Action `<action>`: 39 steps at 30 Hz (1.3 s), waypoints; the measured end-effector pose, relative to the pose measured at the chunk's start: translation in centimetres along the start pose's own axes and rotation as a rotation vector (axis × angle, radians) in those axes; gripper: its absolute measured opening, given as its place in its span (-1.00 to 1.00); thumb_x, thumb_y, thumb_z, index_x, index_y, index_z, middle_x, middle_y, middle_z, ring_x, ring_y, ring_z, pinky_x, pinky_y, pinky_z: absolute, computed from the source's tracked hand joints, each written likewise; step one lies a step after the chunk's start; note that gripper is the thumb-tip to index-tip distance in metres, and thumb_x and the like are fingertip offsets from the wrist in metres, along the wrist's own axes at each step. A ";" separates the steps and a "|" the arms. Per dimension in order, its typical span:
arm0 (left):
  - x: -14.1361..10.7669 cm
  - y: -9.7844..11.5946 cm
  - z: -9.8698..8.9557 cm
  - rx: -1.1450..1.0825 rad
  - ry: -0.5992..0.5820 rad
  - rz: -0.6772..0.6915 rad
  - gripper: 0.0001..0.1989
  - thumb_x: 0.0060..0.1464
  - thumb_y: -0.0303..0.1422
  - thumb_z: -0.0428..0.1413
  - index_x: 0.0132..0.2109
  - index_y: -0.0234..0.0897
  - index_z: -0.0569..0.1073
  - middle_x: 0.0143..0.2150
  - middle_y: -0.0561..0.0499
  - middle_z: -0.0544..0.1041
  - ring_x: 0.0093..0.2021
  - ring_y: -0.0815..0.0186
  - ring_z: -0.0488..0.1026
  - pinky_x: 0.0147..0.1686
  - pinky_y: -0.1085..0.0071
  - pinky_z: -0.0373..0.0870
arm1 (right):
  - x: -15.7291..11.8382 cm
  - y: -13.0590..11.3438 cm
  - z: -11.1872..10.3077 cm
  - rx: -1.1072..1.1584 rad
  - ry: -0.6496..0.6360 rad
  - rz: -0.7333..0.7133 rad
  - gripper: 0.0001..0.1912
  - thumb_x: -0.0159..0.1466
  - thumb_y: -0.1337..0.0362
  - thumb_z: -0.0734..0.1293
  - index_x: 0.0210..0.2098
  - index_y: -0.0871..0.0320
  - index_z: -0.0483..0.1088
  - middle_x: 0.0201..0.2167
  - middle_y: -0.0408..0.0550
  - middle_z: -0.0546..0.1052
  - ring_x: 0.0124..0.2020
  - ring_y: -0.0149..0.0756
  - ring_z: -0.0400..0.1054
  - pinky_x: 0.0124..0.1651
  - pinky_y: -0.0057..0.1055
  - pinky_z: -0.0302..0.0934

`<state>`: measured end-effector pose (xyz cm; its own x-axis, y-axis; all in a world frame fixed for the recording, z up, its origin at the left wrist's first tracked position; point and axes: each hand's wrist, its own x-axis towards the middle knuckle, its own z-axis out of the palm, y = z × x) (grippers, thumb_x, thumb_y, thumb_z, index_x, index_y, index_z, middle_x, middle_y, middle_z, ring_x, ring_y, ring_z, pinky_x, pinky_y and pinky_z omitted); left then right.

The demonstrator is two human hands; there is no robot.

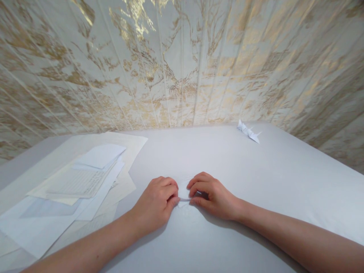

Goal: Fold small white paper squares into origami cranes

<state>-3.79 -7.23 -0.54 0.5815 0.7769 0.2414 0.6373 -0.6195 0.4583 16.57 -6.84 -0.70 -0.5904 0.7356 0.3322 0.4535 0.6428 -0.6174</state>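
Between my two hands, low on the white table, is a small piece of folded white paper (184, 194). My left hand (159, 201) grips its left edge, with thumb and fingers pressed together. On the other side my right hand (212, 195) holds the right edge, the thumb below and the curled fingers above. Both hands rest close to the tabletop. The paper's exact shape is partly hidden by the fingers, and its white blends with the table.
A loose pile of papers (99, 155) covers the table's left side, a lined sheet (76, 182) among them. Several folded paper cranes (248, 131) stand in a row at the back right. The white table (284, 178) meets a gold-patterned wall (182, 76) behind.
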 end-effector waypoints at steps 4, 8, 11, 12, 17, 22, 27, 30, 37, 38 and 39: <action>0.1 0.3 -0.1 -0.017 -0.039 -0.048 -0.94 0.01 -0.47 0.02 -0.40 -0.27 0.35 -0.31 -0.01 0.42 -0.25 0.25 0.31 -0.21 0.28 0.23 | -0.1 -0.6 0.2 0.010 0.019 0.079 -0.87 0.05 0.52 0.34 -0.50 0.17 0.42 -0.31 -0.04 0.50 -0.20 -0.26 0.34 -0.07 -0.28 0.18; 0.2 0.3 -0.1 -0.031 -0.047 -0.070 -0.92 -0.05 -0.49 0.09 -0.33 -0.26 0.40 -0.27 -0.01 0.41 -0.22 0.24 0.31 -0.18 0.27 0.22 | -0.2 -0.9 0.5 0.011 0.045 0.114 -0.84 0.04 0.55 0.30 -0.51 0.18 0.41 -0.30 -0.04 0.50 -0.19 -0.25 0.32 -0.06 -0.27 0.17; 0.5 0.3 0.0 -0.071 -0.042 -0.107 -0.94 0.00 -0.47 0.06 -0.39 -0.25 0.41 -0.32 0.01 0.41 -0.25 0.28 0.31 -0.20 0.30 0.22 | -0.3 -1.0 0.7 0.002 0.059 0.141 -0.84 0.04 0.54 0.29 -0.53 0.17 0.39 -0.30 -0.04 0.49 -0.19 -0.25 0.31 -0.06 -0.26 0.16; 0.7 0.4 0.0 -0.082 -0.039 -0.125 -0.93 0.01 -0.46 0.06 -0.41 -0.26 0.42 -0.33 0.02 0.41 -0.26 0.28 0.31 -0.20 0.31 0.22 | -0.3 -1.0 0.7 -0.002 0.063 0.152 -0.84 0.04 0.54 0.29 -0.53 0.17 0.39 -0.29 -0.04 0.49 -0.19 -0.24 0.31 -0.06 -0.26 0.16; 1.1 0.7 -0.2 -0.076 -0.050 -0.217 -0.89 -0.01 -0.43 0.09 -0.48 -0.27 0.42 -0.36 0.03 0.40 -0.26 0.28 0.31 -0.20 0.30 0.21 | -0.3 -1.3 0.8 -0.019 0.057 0.207 -0.87 0.07 0.51 0.28 -0.52 0.19 0.39 -0.26 -0.02 0.46 -0.14 -0.21 0.27 -0.04 -0.22 0.13; 1.3 0.8 -0.1 -0.016 -0.055 -0.252 -0.87 0.00 -0.42 0.09 -0.48 -0.28 0.42 -0.36 0.03 0.39 -0.25 0.26 0.29 -0.21 0.26 0.18 | -0.2 -1.4 0.8 -0.034 0.047 0.218 -0.87 0.08 0.51 0.26 -0.53 0.19 0.37 -0.27 -0.01 0.45 -0.14 -0.22 0.26 -0.05 -0.22 0.13; 1.6 0.9 0.0 0.040 -0.087 -0.269 -0.87 0.00 -0.41 0.07 -0.48 -0.28 0.41 -0.36 0.01 0.38 -0.26 0.24 0.29 -0.23 0.25 0.18 | -0.2 -1.5 1.0 -0.061 0.052 0.219 -0.87 0.08 0.50 0.26 -0.53 0.20 0.35 -0.28 -0.02 0.43 -0.16 -0.23 0.25 -0.06 -0.24 0.13; 1.6 1.0 0.0 0.062 -0.091 -0.271 -0.86 0.00 -0.41 0.05 -0.49 -0.28 0.40 -0.36 0.00 0.37 -0.27 0.24 0.28 -0.25 0.26 0.18 | -0.1 -1.5 1.1 -0.084 0.052 0.220 -0.87 0.08 0.50 0.25 -0.53 0.19 0.35 -0.29 -0.03 0.42 -0.18 -0.24 0.24 -0.08 -0.25 0.13; 1.6 1.0 0.1 0.070 -0.080 -0.260 -0.87 0.00 -0.42 0.04 -0.49 -0.29 0.38 -0.37 0.00 0.36 -0.27 0.24 0.27 -0.25 0.26 0.18 | 0.0 -1.5 1.0 -0.106 0.040 0.228 -0.87 0.06 0.51 0.25 -0.52 0.19 0.35 -0.33 -0.03 0.41 -0.21 -0.24 0.22 -0.10 -0.27 0.13; 1.6 1.0 0.1 0.067 -0.079 -0.262 -0.87 0.00 -0.42 0.04 -0.49 -0.29 0.38 -0.37 0.00 0.35 -0.27 0.24 0.27 -0.25 0.26 0.18 | 0.1 -1.5 0.9 -0.095 0.036 0.232 -0.87 0.05 0.52 0.25 -0.52 0.19 0.35 -0.33 -0.03 0.41 -0.20 -0.24 0.22 -0.10 -0.27 0.13; 1.6 1.0 0.1 0.064 -0.080 -0.265 -0.87 0.00 -0.42 0.05 -0.49 -0.29 0.38 -0.37 0.00 0.35 -0.27 0.24 0.27 -0.25 0.26 0.18 | 0.1 -1.4 0.8 -0.077 0.031 0.236 -0.86 0.03 0.53 0.24 -0.52 0.19 0.35 -0.32 -0.03 0.41 -0.20 -0.24 0.22 -0.09 -0.27 0.13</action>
<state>-2.18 -6.66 0.17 0.4268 0.9029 0.0514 0.8016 -0.4041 0.4405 15.33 -7.83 -0.35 -0.4418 0.8727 0.2079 0.6267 0.4660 -0.6246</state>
